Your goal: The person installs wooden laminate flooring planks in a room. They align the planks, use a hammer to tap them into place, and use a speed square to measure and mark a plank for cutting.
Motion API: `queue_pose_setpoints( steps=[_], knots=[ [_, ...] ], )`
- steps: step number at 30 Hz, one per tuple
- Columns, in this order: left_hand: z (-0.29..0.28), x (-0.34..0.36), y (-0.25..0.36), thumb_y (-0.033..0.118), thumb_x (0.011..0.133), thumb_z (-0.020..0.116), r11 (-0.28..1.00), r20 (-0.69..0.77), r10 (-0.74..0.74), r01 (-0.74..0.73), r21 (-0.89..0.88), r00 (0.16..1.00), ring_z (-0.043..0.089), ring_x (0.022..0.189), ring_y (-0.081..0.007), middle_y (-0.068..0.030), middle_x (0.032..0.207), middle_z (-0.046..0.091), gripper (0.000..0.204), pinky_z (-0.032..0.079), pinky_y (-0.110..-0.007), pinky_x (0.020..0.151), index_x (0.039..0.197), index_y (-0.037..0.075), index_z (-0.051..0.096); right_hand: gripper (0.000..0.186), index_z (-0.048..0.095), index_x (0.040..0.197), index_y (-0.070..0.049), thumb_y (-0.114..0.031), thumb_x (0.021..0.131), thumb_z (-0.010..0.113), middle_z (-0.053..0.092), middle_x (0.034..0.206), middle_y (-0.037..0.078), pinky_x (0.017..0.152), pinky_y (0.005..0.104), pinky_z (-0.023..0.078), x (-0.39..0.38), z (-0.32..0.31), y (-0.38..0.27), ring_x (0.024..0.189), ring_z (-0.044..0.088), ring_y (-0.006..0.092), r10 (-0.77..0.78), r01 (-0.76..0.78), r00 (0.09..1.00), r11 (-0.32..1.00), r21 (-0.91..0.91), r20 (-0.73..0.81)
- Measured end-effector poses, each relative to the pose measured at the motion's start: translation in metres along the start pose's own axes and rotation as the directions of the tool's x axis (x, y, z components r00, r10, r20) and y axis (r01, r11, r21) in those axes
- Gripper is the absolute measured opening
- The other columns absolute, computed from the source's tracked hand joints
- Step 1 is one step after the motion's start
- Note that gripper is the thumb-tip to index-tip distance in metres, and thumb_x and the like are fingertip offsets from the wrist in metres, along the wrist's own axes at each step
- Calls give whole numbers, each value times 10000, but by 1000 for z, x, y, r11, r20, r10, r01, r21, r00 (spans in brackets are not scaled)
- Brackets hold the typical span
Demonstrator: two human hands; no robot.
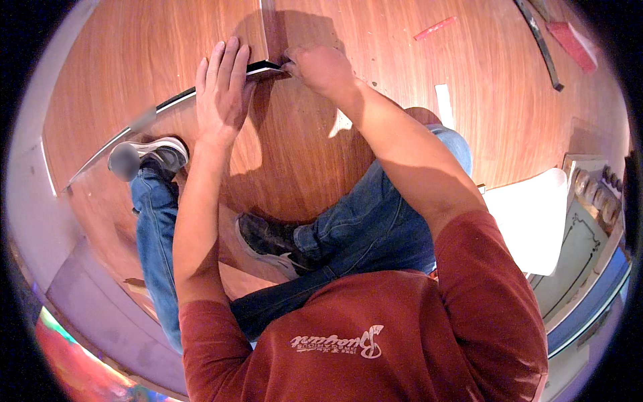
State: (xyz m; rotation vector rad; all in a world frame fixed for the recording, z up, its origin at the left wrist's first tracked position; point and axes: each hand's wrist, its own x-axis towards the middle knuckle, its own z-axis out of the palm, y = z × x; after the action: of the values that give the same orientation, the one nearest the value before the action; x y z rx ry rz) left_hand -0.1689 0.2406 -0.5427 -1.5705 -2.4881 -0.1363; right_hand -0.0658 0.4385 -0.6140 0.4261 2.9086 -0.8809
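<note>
Running from the left to the upper centre of the frame, the strip [177, 101] is covered by the left hand [224, 94], fingers slightly spread, and pinched at its end by the right hand [323, 70].

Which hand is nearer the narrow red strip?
Right. The narrow red strip lies forward and to the right of the right hand; the left hand is farther left.

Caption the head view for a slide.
Left hand lying across a black-and-white strip, right hand at its end, over a wood-grain surface.
</note>
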Motion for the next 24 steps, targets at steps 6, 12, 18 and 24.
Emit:
queue_pose_setpoints(
  steps=[6, 12, 18, 24],
  knots=[
    [7, -1, -1, 146, 895, 734, 1000, -23, -1, 1, 6, 1000, 407, 1509, -285, -64, 1623, 449, 672, 336, -509, 1221, 1523, 135, 494, 334, 700, 1222, -139, -378, 1005, 614, 739, 1031, 167, 797, 515, 591, -4, -1, -4, 939, 729, 383, -12, 12, 1000, 1000, -10, -17],
    [3, 0, 8, 90, 896, 699, 999, -59, -15, 12, -51, 998, 428, 1496, -291, -70, 1602, 476, 645, 340, -510, 1214, 1511, 126, 504, 395, 663, 1305, -127, -376, 1004, 611, 739, 1103, 145, 808, 519, 596, -5, 7, 1, 948, 732, 388, -45, 43, 993, 999, -16, -106],
    [5, -1, 7, 81, 914, 658, 1000, -62, -16, 15, -22, 998, 443, 1485, -297, -76, 1594, 488, 608, 348, -509, 1205, 1503, 122, 514, 628, 413, 1581, -165, -382, 1019, 588, 697, 1280, 163, 825, 514, 602, -8, 1, -7, 1009, 737, 385, -28, 19, 993, 997, -81, -112],
    [6, -4, 3, 90, 904, 670, 1000, -94, 4, -7, -29, 996, 452, 1476, -297, -64, 1591, 494, 623, 358, -515, 1197, 1506, 135, 517, 743, 204, 1660, -189, -353, 1032, 566, 587, 1459, 161, 829, 519, 610, -9, -8, -14, 1040, 729, 399, -13, 13, 1000, 1000, -25, -23]
  ],
)
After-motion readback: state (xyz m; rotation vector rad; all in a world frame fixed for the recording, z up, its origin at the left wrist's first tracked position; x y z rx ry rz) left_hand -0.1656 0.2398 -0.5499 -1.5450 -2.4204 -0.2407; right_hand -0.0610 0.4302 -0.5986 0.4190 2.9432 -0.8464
